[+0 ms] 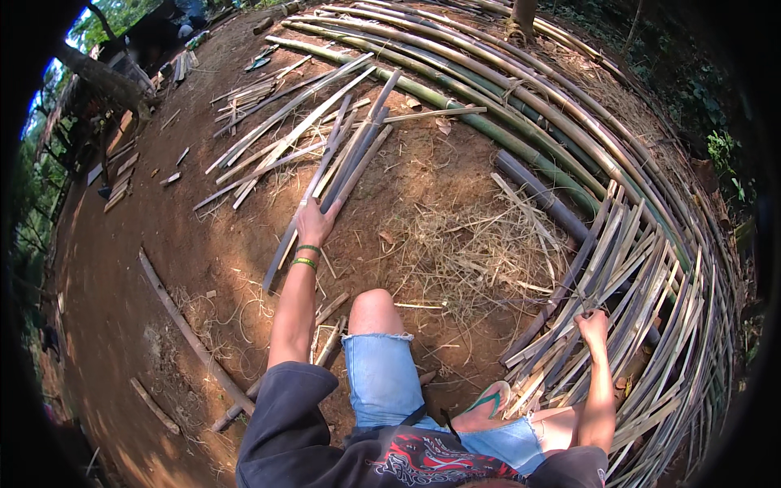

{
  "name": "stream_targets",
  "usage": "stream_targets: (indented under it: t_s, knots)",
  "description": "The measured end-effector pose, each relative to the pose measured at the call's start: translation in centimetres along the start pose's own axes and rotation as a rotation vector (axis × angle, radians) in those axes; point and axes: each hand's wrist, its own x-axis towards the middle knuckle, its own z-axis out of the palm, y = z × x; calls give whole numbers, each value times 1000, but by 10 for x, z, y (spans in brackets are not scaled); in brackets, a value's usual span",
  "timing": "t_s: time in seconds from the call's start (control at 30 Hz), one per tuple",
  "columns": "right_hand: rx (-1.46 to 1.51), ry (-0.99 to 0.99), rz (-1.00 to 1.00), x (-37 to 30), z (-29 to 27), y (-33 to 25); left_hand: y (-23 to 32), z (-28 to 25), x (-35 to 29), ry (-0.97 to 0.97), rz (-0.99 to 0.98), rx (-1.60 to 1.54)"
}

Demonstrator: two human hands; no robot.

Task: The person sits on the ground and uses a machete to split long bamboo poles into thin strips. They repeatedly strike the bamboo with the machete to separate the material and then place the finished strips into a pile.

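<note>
My left hand [315,221] reaches forward to a small bundle of split bamboo strips [358,154] lying on the dirt. Its fingers are closed round the near end of at least one strip, though the fingertips are partly hidden. My right hand [592,325] is closed in a fist above a heap of thin bamboo slats [622,276] on the right. Something small and dark shows at its fingers, too small to name.
Long bamboo poles [488,122] curve across the far side to the right. Pale shavings [480,252] cover the ground between my hands. More split strips [277,142] lie far left. A thin pole [191,333] rests on the near left dirt. A tree trunk [522,18] stands behind the poles.
</note>
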Motion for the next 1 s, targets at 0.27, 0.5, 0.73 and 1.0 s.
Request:
stream_targets:
  t_s: [0.27,0.5,0.73,1.0]
  knots:
    - [231,-326,-48,-28,82,-13,100,67,-57,-349,250,-217]
    - [510,-217,278,-85,188,-88,179,132,-273,-1486,-315,-753]
    - [705,-169,175,-82,157,-91,165,184,-340,-1499,-723,-1388]
    - [258,591,640,-58,164,151,164,169,-342,-1310,-549,-1134]
